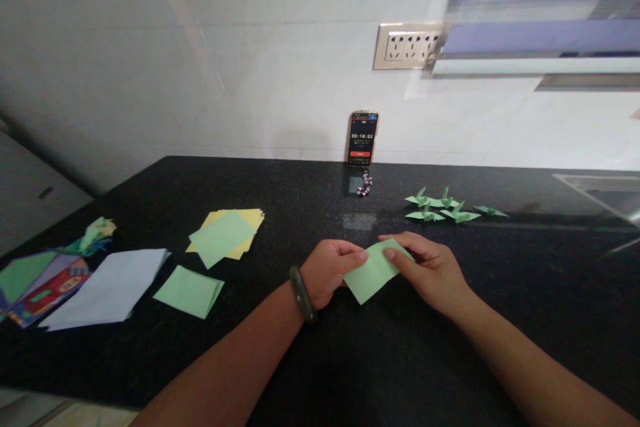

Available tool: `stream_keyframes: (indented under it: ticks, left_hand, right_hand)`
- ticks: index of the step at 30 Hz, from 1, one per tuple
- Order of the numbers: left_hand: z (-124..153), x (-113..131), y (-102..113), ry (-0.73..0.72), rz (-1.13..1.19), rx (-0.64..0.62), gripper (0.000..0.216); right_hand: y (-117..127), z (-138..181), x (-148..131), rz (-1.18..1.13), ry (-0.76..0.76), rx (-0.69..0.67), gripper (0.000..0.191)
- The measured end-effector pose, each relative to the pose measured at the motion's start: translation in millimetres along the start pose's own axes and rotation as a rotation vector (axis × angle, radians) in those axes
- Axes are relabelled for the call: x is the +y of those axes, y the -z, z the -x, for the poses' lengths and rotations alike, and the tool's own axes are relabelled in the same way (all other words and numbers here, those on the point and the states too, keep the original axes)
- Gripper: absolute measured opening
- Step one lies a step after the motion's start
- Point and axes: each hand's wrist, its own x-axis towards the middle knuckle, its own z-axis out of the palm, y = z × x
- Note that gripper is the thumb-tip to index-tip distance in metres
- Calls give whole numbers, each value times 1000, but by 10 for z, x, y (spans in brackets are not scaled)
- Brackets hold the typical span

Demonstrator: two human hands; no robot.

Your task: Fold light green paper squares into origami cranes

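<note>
A light green sheet of paper (pixel 371 275) is held between both hands above the dark countertop. My left hand (pixel 333 270), with a bangle on its wrist, pinches its left edge between thumb and fingers. At the upper right edge, my right hand (pixel 430 270) grips it, thumb on top and fingers behind. Whether the paper is folded in two I cannot tell. Several folded green paper cranes (pixel 445 207) stand beyond my right hand. To the left lie a folded green paper (pixel 189 291) and a stack of yellow paper (pixel 247 223) topped by a green sheet (pixel 223 238).
A phone (pixel 363 139) showing a timer leans against the wall, with a beaded strap (pixel 366 185) before it. White paper (pixel 107 288), a colourful packet (pixel 53 290) and a small bundle of coloured pieces (pixel 95 237) lie far left. A sink edge (pixel 595 197) is at right.
</note>
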Motion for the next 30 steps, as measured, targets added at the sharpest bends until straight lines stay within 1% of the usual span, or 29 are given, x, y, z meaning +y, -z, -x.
stream_keyframes:
  ticks: [3, 6, 8, 11, 14, 21, 25, 27, 30]
  left_hand:
    - [6, 9, 11, -9, 20, -10, 21]
    - [12, 28, 22, -3, 67, -28, 19]
    - [16, 46, 28, 8, 95, -45, 21]
    - [18, 67, 37, 22, 128, -60, 21]
    - [14, 72, 41, 39, 167, -95, 20]
    - [5, 54, 31, 65, 208, -99, 15]
    - [5, 51, 31, 41, 215, -102, 9]
    - [6, 49, 31, 29, 218, -97, 11]
    - [1, 40, 26, 50, 185, -93, 20]
  right_hand:
    - [38, -13, 11, -28, 102, -46, 19]
    - [86, -30, 16, -49, 242, -139, 23]
    - [116, -40, 11, -29, 297, -200, 26]
    - [153, -51, -8, 10, 315, -278, 29]
    - [174, -57, -28, 7, 318, -327, 28]
    - [191, -50, -26, 13, 335, -373, 33]
    - [196, -45, -37, 21, 319, -389, 34]
    - [195, -45, -46, 24, 317, -399, 34]
    - [191, -41, -60, 33, 334, -427, 36]
